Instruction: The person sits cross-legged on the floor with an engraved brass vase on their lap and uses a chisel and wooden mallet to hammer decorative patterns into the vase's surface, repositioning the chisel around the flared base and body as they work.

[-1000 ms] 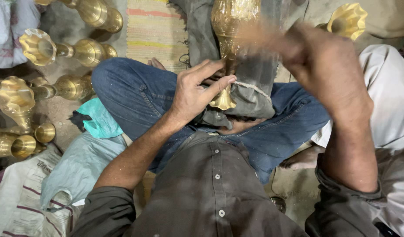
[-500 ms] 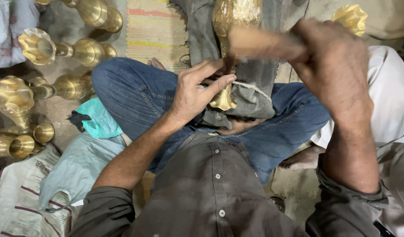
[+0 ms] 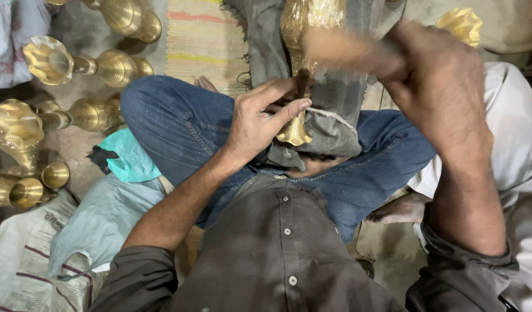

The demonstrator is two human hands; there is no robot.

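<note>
The brass vase (image 3: pixel 303 63) lies in the upper middle of the frame, long axis pointing away. The left hand (image 3: pixel 260 118) pinches a dark punch (image 3: pixel 301 84) upright on it; the right hand (image 3: pixel 436 86) is closed around a blurred mallet (image 3: pixel 341 49) above.

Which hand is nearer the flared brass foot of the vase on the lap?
Left. The left hand rests right beside the brass foot, fingers around a dark punch. The right hand is raised well above, gripping a blurred wooden mallet.
</note>
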